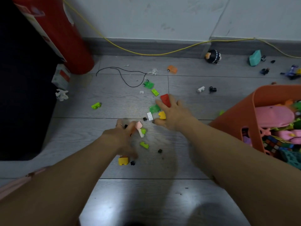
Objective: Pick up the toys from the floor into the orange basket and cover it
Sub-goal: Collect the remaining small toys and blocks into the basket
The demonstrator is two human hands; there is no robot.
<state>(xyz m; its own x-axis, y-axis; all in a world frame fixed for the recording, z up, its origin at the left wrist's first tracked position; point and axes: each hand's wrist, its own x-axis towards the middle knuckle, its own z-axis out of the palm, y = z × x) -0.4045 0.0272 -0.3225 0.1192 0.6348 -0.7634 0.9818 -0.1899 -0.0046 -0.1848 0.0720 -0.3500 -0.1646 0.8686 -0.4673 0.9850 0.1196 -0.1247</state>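
1. Nearest the camera, two bare forearms reach forward over the grey floor (146, 201) from the lower corners of the frame.
2. Just beyond, a yellow brick (123, 161) and small black bits lie loose beside the left wrist, low centre.
3. At centre, the left hand (121, 136) has its fingers curled round a clutch of small pieces, a pink one (138, 125) and a white one poking out; the hand is blurred, so how firm the hold is I cannot tell.
4. Slightly farther and to the right, the right hand (172, 114) grips a red brick (165, 100) at its fingers and a yellow one (162, 115) near the thumb, over a green piece (154, 109).
5. At the right edge, the orange basket (241, 118) stands uncovered, already crowded with toys; no lid is in view.
6. Farther off, a green car (148, 84), an orange car (172, 69) and a round figure (213, 56) by the wall remain uncollected.
7. Risk, as I judge it: both hands are overloaded, so pieces may slip out on the way to the basket and scatter, and the tiny black bits are easily missed.
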